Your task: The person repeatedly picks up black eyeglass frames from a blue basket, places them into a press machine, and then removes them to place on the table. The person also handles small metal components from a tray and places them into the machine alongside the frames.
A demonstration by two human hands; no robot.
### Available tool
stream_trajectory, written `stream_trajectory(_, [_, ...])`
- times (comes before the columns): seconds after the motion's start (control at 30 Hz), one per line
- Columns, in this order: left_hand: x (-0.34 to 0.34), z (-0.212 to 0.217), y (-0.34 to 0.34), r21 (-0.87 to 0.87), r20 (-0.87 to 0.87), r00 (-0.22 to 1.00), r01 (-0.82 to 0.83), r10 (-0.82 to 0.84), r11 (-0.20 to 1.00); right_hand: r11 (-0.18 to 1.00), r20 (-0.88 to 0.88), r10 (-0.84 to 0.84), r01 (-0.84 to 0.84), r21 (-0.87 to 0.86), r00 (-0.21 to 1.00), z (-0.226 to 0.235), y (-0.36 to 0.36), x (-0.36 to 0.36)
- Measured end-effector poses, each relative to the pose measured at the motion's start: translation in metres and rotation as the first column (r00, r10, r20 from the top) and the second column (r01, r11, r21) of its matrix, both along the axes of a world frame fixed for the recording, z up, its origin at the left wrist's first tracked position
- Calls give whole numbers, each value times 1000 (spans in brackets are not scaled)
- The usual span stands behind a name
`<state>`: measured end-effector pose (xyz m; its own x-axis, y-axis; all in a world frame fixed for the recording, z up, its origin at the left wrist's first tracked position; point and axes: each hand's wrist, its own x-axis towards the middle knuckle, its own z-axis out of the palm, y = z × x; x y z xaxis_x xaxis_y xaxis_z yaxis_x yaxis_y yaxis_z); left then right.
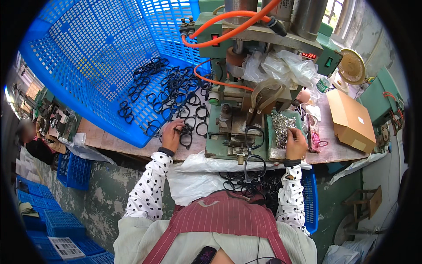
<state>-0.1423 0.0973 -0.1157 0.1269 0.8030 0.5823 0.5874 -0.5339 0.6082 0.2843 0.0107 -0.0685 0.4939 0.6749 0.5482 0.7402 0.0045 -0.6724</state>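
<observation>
Here, left grip (pixel 171 136) on black loops (pixel 187 130).

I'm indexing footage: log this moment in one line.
left hand: at black loops; right hand: at small metal parts; green press: between hands; blue basket: loops inside

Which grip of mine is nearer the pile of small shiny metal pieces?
Right. Your right grip is at the right-hand edge of the metal pieces; your left grip is well left of them, across the green machine base, at the black loops.
</observation>
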Motion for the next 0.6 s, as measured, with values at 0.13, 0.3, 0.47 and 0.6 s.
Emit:
stream_trajectory(0.13, [28,1,-5,-182,685,728,129,31,975,986,-114,162,-156,60,980,11,14,-19])
stream_trajectory(0.3, [71,70,-34,-184,398,898,-120,186,976,886,-445,438,-459,65,781,69,5,-54])
stream_trajectory(0.47, [118,164,-67,312,149,951,214,-270,926,852,-478,495,-512,106,726,84,-4,-70])
stream_trajectory(0.6, [134,190,-54,-46,401,905,175,-142,983,880,-448,465,-451,146,763,75,1,-90])
